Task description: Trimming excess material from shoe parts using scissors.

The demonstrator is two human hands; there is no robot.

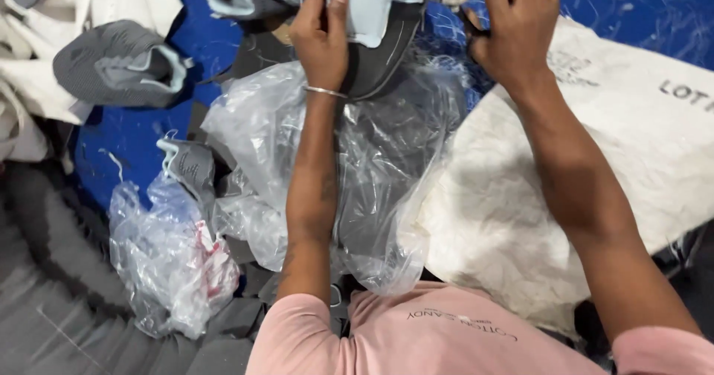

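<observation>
Blue woven sheet (pixel 134 133) underlies crinkled clear plastic bags (pixel 260 122) and a white sack (pixel 520 196) with dark lettering. Left hand (pixel 321 36) pinches a pale-blue, grey knit shoe upper (pixel 364 7) at top centre; right hand (pixel 517 25) is clenched, contents unclear. Another grey upper (pixel 119 62) lies left.

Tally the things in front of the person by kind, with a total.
Grey shoe uppers: 3
Clear plastic bags: 2
White woven sack: 1
Total: 6

The left hand pinches one upper; the right hand is beside it.
</observation>
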